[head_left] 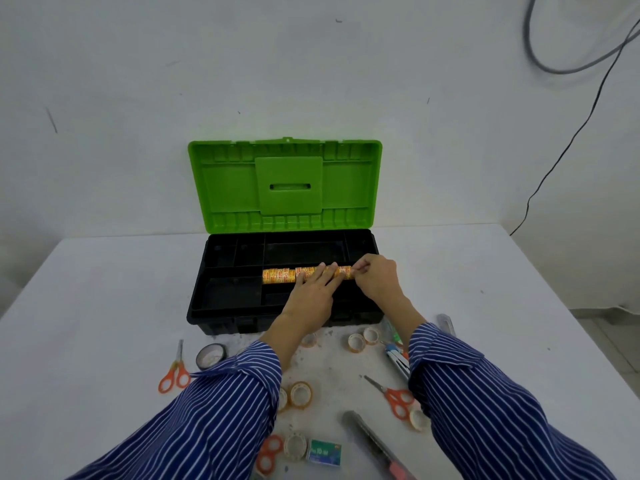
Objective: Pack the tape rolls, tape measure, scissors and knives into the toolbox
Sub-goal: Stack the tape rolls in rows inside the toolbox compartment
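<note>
I see the open green-lidded black plastic toolbox [242, 306] at the table's [86, 323] far middle, a long orange-wrapped stack of tape rolls [278, 276] lying in its tray. Before it, orange-handled scissors [174, 370] lie left, a grey-handled utility knife [372, 441] right, small clear tape rolls [300, 393] between.

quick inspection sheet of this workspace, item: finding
surface: white table, scuffed near the front
job's things: open toolbox with green lid; wrapped tape roll pack at its tray; loose tape rolls, scissors, utility knife outside it
clutter: small green box
grippers: left hand rests flat on the pack; right hand pinches its end
cables: black cable and grey cable on the wall
surroundings: white wall
</note>
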